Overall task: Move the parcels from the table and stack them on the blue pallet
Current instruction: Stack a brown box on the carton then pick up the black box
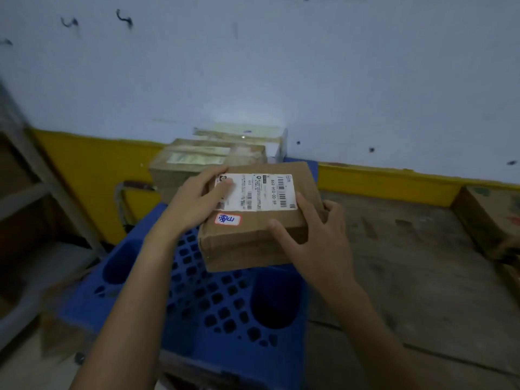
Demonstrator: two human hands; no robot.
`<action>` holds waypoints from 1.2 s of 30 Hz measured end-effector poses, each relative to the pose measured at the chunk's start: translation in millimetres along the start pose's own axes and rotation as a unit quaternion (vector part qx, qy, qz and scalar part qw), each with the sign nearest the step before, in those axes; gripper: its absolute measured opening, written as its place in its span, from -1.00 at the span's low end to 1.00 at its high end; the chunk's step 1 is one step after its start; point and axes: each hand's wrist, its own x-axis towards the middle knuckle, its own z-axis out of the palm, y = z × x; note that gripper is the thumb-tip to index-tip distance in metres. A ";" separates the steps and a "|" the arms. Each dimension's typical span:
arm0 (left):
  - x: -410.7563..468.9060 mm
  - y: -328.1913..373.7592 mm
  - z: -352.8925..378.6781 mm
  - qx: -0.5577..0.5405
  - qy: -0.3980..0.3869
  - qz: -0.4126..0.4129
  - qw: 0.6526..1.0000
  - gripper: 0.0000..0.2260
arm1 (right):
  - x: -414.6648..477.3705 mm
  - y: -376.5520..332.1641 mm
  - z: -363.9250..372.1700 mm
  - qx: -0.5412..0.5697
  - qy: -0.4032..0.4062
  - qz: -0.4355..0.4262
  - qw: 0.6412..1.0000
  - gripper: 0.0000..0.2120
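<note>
Over perforated blue pallet, left hand and right hand gripping creased cardboard parcel, 2 taped boxes behind

Dim, bluish light throughout. The shelf frame at the left edge smears with motion blur. Glare shines on the taped parcels near the wall; wide-angle bending curves the edges.
</note>
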 end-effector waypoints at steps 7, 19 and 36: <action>3.7 -64.7 -63.8 -0.022 -0.058 -0.034 0.997 -0.65 | -9.8 -64.3 75.5 0.017 -0.036 0.046 0.998 -0.24; 46.1 -121.0 -76.3 -0.057 -0.132 -0.076 0.987 -0.62 | 10.0 -88.9 127.0 -0.076 -0.036 0.069 0.994 -0.31; 32.2 -123.0 -65.8 0.113 -0.116 -0.065 0.985 -0.46 | 17.5 -92.5 124.9 -0.049 -0.064 0.086 0.993 -0.28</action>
